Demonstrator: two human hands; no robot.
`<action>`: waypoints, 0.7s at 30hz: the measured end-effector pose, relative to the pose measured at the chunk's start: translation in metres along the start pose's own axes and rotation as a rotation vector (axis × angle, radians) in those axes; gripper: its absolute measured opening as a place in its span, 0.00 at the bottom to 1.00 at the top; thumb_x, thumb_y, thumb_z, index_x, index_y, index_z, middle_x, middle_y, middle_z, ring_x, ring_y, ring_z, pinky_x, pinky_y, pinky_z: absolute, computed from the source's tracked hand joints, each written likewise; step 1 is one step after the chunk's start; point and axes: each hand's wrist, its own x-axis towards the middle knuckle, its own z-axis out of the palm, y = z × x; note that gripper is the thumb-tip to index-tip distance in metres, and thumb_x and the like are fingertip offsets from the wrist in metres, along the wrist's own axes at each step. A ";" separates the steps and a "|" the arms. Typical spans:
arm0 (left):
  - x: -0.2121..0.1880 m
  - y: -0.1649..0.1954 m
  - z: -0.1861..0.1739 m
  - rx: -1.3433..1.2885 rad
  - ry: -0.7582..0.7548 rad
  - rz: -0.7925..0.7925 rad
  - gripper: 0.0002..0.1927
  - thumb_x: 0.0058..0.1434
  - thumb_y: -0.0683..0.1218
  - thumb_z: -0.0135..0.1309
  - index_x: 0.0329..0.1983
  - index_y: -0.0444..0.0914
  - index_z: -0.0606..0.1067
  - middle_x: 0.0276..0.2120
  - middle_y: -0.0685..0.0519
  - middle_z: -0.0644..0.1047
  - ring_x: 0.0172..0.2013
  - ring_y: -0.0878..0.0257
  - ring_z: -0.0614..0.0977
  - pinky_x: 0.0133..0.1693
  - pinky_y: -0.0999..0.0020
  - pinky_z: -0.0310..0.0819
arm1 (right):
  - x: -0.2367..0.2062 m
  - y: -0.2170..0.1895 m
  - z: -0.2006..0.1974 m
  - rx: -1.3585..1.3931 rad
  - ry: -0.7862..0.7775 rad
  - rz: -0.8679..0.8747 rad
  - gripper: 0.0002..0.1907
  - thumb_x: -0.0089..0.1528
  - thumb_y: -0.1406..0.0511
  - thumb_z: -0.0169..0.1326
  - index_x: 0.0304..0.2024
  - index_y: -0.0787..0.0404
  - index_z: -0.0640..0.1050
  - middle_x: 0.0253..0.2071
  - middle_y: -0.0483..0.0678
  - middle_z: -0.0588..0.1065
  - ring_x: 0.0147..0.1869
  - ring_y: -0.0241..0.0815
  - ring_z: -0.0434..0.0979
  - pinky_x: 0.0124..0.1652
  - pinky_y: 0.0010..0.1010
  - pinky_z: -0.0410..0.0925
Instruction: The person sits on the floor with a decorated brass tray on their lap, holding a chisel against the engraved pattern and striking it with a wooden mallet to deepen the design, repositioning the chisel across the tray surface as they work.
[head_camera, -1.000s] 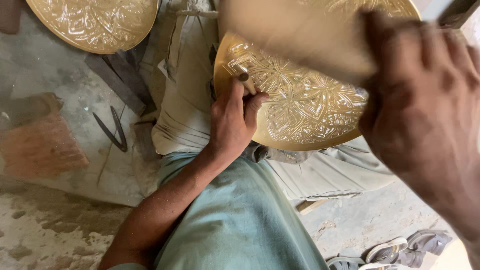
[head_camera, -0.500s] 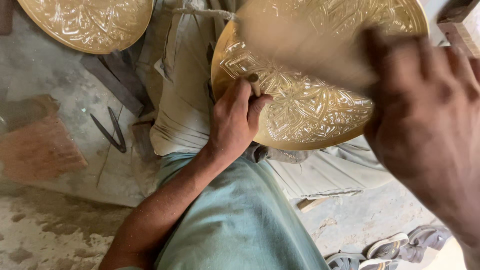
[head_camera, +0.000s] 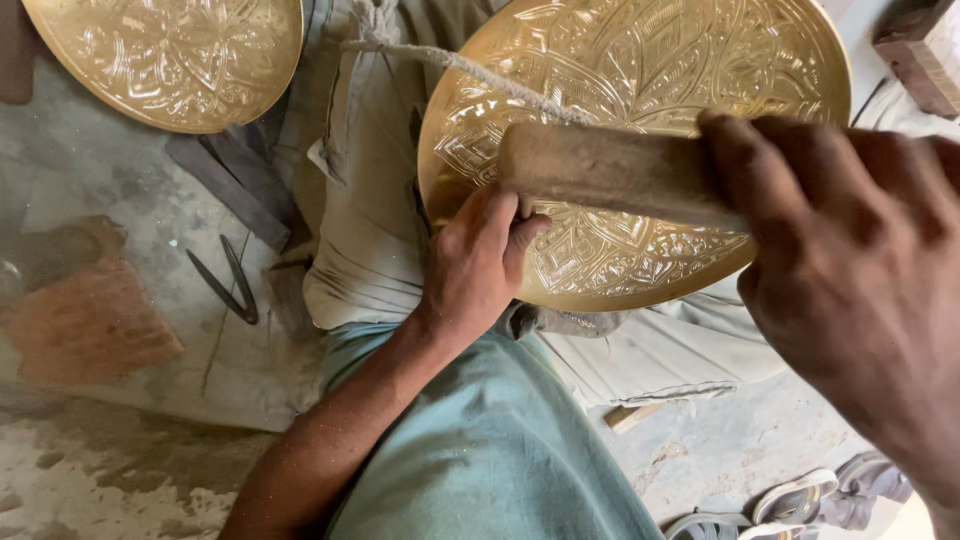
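Nearest to me, the right hand is filling the right side of the view, its fingers curling closed round one end of a wooden block. The block is looking worn, brownish and roughly rectangular, and it is lying almost level across the front of the engraved brass plate. How much of the block is continuing inside the palm I am not able to tell, since the hand is hiding it.

Lower down, the left forearm is rising from the bottom edge over teal cloth, and the left hand is resting against the plate's lower left rim. Its fingers are bunching closed at the block's free end, as if pinching something small against the metal, but whatever they are gripping is hidden from me.

The plate is round, golden and shiny, covered in chased petal and leaf patterns. It is leaning on pale, dusty cloth, with a frayed cord crossing its upper left edge.

Farther left, dark metal pincers and a reddish brick are lying on the dusty concrete floor. Beyond them a second engraved brass plate is being cut off by the top edge. Sandals are showing at bottom right.
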 end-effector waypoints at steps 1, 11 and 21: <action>0.000 0.000 0.000 0.005 0.006 0.012 0.13 0.70 0.45 0.60 0.46 0.34 0.69 0.37 0.45 0.75 0.38 0.47 0.80 0.39 0.55 0.74 | -0.003 0.003 0.001 -0.046 -0.024 -0.016 0.34 0.56 0.74 0.59 0.67 0.60 0.71 0.49 0.54 0.79 0.47 0.51 0.80 0.52 0.41 0.72; 0.001 0.002 0.003 0.020 -0.019 0.051 0.13 0.70 0.45 0.59 0.45 0.34 0.69 0.36 0.45 0.74 0.38 0.46 0.79 0.40 0.53 0.73 | -0.014 0.005 0.015 0.337 0.099 0.200 0.30 0.61 0.76 0.55 0.67 0.65 0.68 0.48 0.60 0.76 0.45 0.55 0.77 0.44 0.46 0.69; -0.003 -0.002 0.004 0.033 -0.056 0.040 0.13 0.70 0.46 0.59 0.45 0.33 0.69 0.37 0.44 0.74 0.38 0.45 0.79 0.39 0.52 0.71 | -0.018 0.007 0.018 0.024 -0.020 0.034 0.26 0.59 0.72 0.57 0.62 0.58 0.74 0.49 0.54 0.80 0.43 0.51 0.81 0.49 0.46 0.73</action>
